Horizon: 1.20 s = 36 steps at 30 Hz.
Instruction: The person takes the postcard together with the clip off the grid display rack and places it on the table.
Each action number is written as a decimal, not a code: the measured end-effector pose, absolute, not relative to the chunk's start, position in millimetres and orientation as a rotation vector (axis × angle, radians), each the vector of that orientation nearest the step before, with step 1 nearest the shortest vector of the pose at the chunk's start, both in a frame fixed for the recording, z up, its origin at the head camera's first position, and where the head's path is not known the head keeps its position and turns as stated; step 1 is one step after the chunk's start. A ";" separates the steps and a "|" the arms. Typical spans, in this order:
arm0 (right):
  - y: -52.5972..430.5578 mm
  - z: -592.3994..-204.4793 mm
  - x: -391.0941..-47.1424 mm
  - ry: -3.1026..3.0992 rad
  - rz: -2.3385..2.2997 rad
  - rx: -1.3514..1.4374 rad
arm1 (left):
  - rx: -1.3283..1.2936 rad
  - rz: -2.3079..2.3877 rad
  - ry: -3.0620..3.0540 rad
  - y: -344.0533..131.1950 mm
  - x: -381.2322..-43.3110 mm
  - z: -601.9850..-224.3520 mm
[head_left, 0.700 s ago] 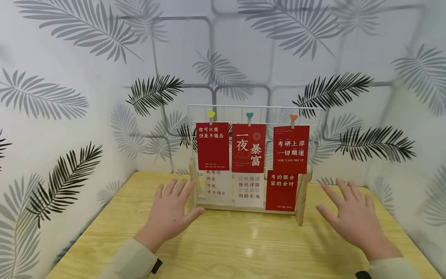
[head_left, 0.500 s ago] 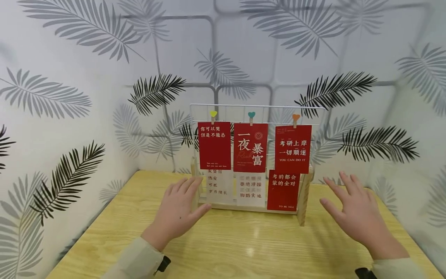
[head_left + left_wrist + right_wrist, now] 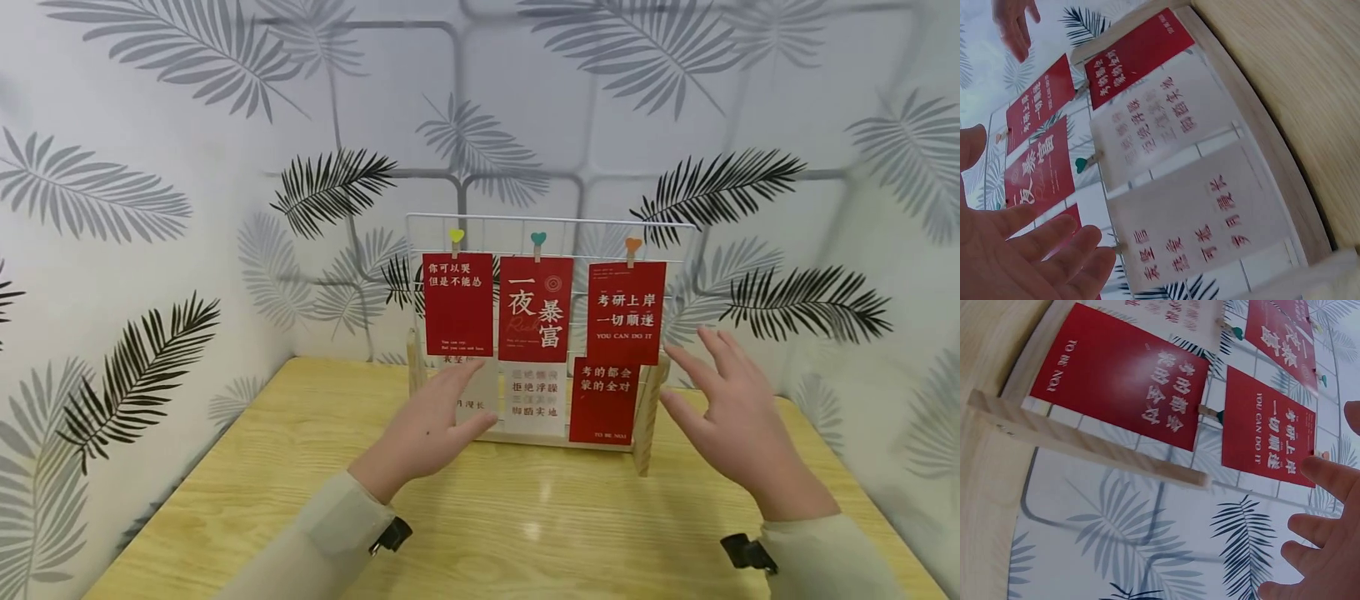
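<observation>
A white wire grid rack in a wooden stand [image 3: 647, 421] stands on the table. Along its top row hang a left red card [image 3: 459, 308], a middle red card [image 3: 534, 321] and a right red card [image 3: 624, 333], each by a heart clip. Below them are white cards [image 3: 536, 400] and a lower red card [image 3: 602, 417]. My left hand [image 3: 422, 429], fingers extended, is in front of the lower left white card and partly hides it. Beyond the rack's right side is my right hand [image 3: 738, 425], fingers spread. Neither holds anything.
The heart clips are yellow [image 3: 456, 237], teal [image 3: 538, 238] and orange [image 3: 633, 246]. A wood-grain table [image 3: 540, 533] spreads under the rack. Behind and to the left rises a leaf-patterned wall [image 3: 517, 108]. Each wrist wears a black strap.
My left hand has moved right, to in front of the rack's lower left. My right hand has moved left and up, closer to the rack's right edge. The cards hang as before.
</observation>
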State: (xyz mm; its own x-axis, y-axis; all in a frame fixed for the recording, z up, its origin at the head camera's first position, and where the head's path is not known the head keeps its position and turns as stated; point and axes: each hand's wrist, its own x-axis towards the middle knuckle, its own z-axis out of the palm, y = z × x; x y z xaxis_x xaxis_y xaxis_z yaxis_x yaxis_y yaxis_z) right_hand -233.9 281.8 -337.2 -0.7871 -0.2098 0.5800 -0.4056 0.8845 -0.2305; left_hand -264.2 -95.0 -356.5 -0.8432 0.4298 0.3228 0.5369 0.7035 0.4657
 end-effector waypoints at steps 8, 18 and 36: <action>265.0 -316.0 -244.1 -2.429 0.466 0.468 | -0.820 -1.066 -2.758 -74.1 -274.3 -351.8; 258.7 -298.1 -253.3 -2.371 0.474 0.505 | -0.886 -1.332 -2.709 -51.7 -278.5 -346.6; 255.4 -245.1 -275.7 -2.352 0.394 0.498 | -0.892 -1.598 -2.716 -4.4 -297.2 -332.7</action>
